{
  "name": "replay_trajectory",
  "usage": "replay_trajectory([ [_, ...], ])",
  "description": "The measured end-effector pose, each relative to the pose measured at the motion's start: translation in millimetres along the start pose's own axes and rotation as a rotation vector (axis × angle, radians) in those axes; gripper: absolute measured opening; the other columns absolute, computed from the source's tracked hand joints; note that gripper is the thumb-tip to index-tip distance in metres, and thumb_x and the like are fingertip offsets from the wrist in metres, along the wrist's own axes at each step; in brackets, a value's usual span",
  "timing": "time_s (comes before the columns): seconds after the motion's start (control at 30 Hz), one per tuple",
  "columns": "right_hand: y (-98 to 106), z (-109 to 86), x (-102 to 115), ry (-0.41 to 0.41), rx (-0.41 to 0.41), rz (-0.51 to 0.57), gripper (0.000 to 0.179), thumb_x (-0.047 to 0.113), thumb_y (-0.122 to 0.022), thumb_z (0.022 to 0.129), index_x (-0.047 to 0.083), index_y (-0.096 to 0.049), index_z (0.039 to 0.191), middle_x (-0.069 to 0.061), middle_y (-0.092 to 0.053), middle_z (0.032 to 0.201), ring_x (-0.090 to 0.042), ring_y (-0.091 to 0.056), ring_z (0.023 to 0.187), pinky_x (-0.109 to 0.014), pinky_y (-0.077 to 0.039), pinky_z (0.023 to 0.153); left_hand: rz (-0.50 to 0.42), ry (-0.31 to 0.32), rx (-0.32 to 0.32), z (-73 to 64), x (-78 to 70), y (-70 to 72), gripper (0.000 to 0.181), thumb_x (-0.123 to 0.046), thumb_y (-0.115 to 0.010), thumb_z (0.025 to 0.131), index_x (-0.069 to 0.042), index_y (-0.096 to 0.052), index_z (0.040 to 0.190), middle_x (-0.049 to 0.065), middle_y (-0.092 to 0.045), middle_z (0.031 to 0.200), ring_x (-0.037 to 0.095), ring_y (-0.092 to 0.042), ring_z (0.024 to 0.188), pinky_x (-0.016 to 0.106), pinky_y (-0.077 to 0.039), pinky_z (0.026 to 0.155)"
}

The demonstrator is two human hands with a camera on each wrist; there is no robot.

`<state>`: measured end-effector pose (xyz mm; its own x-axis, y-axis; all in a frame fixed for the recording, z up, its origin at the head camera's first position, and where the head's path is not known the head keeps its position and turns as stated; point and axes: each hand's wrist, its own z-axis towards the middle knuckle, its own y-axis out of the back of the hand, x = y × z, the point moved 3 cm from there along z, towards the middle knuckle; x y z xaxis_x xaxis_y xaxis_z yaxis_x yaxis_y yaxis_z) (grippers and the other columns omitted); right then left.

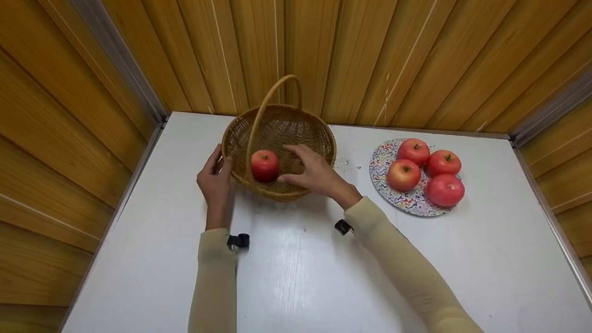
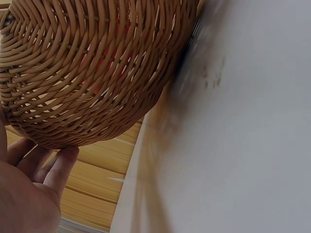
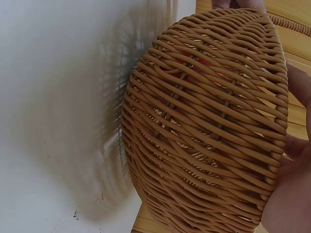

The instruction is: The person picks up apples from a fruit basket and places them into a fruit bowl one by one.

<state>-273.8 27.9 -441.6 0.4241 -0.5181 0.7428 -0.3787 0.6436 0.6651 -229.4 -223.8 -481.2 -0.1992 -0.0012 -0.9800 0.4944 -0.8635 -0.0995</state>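
Note:
A round wicker basket (image 1: 296,129) with a tall arched handle (image 1: 261,113) stands at the back of the white table. One red apple (image 1: 265,165) lies inside it; through the weave in both wrist views only patches of red show. At the basket's left side is my left hand (image 1: 216,182), its fingertips (image 2: 68,153) touching the woven wall near the rim. My right hand (image 1: 317,173) reaches over the near right rim, thumb and fingers spread apart beside the apple with nothing between them.
To the right, a speckled round plate (image 1: 388,194) carries several apples (image 1: 414,151). Wood-patterned panels (image 1: 360,60) rise behind the table (image 1: 286,277) and along both sides. A small black device (image 1: 239,240) sits at the left wrist, another (image 1: 343,227) at the right.

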Motion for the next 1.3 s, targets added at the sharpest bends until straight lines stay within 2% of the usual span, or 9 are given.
replay_trajectory([
  [0.17,-1.8,5.4,0.0,-0.041,0.023,-0.034,0.087,0.043,-0.086,0.091,0.009,-0.045,0.161,-0.013,-0.05,0.157,-0.028,-0.046,0.145,-0.048,-0.041,0.118,-0.01,-0.006,-0.001,0.2,-0.7,-0.4,0.044,-0.003,-0.068,0.102,0.0,-0.063,0.145,0.016,-0.061,0.148,0.033,-0.064,0.13,0.033,-0.055,0.103],
  [0.37,-7.2,15.7,-0.4,-0.064,0.046,-0.064,0.087,0.042,-0.085,0.093,0.005,-0.044,0.16,-0.013,-0.049,0.157,-0.029,-0.047,0.144,-0.046,-0.041,0.118,-0.013,-0.006,-0.01,-0.7,-0.6,-0.2,0.044,-0.002,-0.068,0.102,0.002,-0.063,0.145,0.016,-0.061,0.148,0.032,-0.065,0.129,0.032,-0.055,0.103],
  [0.6,-13.7,26.0,-3.9,-0.081,0.062,-0.048,0.085,0.04,-0.083,0.095,-0.001,-0.044,0.158,-0.019,-0.049,0.157,-0.032,-0.046,0.145,-0.045,-0.039,0.119,-0.005,-0.036,-0.017,-0.5,-3.5,-2.0,0.043,0.001,-0.068,0.1,0.005,-0.063,0.143,0.019,-0.063,0.145,0.037,-0.065,0.129,0.033,-0.055,0.104],
  [0.93,-16.3,30.5,-8.3,-0.105,0.06,-0.031,0.084,0.039,-0.084,0.095,0.001,-0.045,0.159,-0.017,-0.049,0.158,-0.032,-0.046,0.146,-0.044,-0.039,0.12,-0.022,-0.047,-0.005,0.6,-4.2,-4.2,0.042,0.0,-0.069,0.1,0.0,-0.065,0.143,0.016,-0.064,0.145,0.034,-0.065,0.129,0.031,-0.056,0.102],
  [1.13,-19.1,35.7,-7.8,-0.106,0.083,-0.012,0.081,0.037,-0.083,0.095,0.002,-0.046,0.158,-0.019,-0.049,0.158,-0.032,-0.044,0.147,-0.043,-0.038,0.121,-0.025,-0.059,-0.025,0.4,-2.6,-2.9,0.042,0.002,-0.069,0.099,0.004,-0.065,0.141,0.017,-0.065,0.143,0.036,-0.066,0.127,0.031,-0.056,0.101],
  [1.3,-23.1,42.9,-8.3,-0.107,0.102,0.007,0.076,0.034,-0.083,0.096,0.001,-0.048,0.156,-0.018,-0.054,0.153,-0.033,-0.049,0.143,-0.044,-0.042,0.117,-0.02,-0.06,-0.027,0.2,-1.4,-2.6,0.041,0.002,-0.069,0.1,0.005,-0.065,0.141,0.017,-0.065,0.143,0.035,-0.066,0.127,0.031,-0.056,0.102],
])
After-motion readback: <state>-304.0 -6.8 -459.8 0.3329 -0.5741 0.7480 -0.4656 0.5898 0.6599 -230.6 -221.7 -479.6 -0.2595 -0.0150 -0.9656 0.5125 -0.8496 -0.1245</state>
